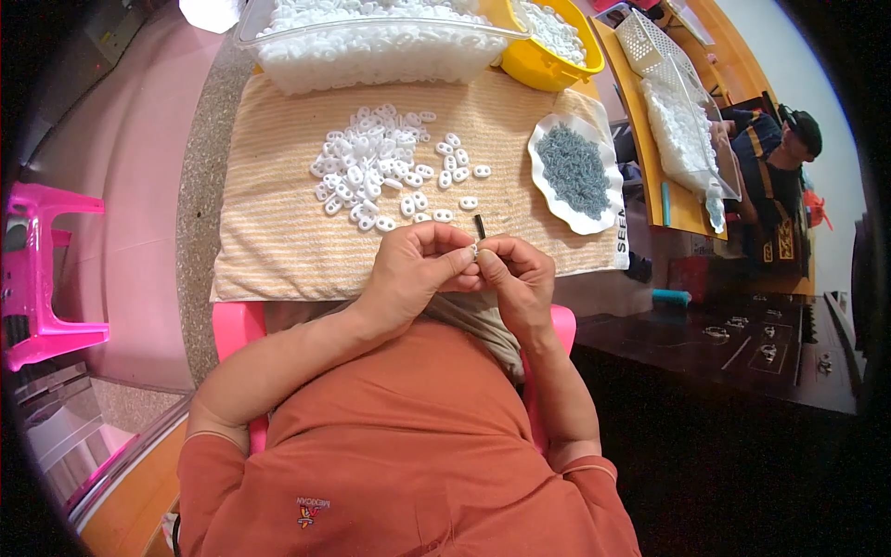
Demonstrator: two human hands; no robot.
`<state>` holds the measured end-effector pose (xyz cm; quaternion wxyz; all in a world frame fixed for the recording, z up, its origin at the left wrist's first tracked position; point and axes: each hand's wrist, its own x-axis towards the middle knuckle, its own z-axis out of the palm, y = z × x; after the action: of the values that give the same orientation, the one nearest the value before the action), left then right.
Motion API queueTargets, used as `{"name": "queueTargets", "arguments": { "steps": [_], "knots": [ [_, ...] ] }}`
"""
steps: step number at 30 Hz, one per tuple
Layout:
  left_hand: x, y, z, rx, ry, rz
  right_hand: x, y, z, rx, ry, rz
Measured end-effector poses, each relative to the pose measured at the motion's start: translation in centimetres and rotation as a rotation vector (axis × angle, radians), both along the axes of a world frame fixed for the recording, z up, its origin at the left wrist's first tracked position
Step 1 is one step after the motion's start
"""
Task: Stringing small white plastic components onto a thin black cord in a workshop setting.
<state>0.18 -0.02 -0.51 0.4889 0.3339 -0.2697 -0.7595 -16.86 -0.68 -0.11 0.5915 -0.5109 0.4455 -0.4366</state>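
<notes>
My left hand [414, 269] and my right hand [516, 275] meet at the near edge of a striped towel [269, 223]. Thumb and fingers of both are pinched round a small white piece [474, 250], mostly hidden by the fingertips. A short, thin black stick [479, 226] rises from between them; which hand grips it I cannot tell. Just beyond lies a heap of white plastic pieces [367, 158], oval with two holes each, and several loose ones spread to its right. A white scalloped dish [544, 190] of small grey-blue parts [575, 172] stands to the right.
At the towel's far side stand a clear plastic bin [390, 54] and a yellow basin [557, 70], both full of white pieces. A pink stool [42, 269] is at the left. Another person [775, 153] sits at the right beside a table with a white-filled container [682, 130].
</notes>
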Motion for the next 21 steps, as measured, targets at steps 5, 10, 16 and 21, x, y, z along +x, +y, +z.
{"name": "queueTargets", "arguments": {
  "steps": [5,10,16,21],
  "knots": [
    [-0.1,0.0,0.3,0.042,0.059,0.034,0.0,-0.2,0.1,0.038,-0.032,-0.031],
    [0.0,-0.2,-0.1,0.034,0.045,0.014,-0.4,-0.3,0.2,0.077,-0.051,-0.019],
    [0.0,-0.3,0.0,0.049,0.066,0.002,-0.8,-0.3,0.3,0.09,-0.027,0.019],
    [0.1,-0.2,0.0,0.052,0.044,0.014,-0.2,-0.2,1.3,0.106,-0.066,0.019]
  ]
}}
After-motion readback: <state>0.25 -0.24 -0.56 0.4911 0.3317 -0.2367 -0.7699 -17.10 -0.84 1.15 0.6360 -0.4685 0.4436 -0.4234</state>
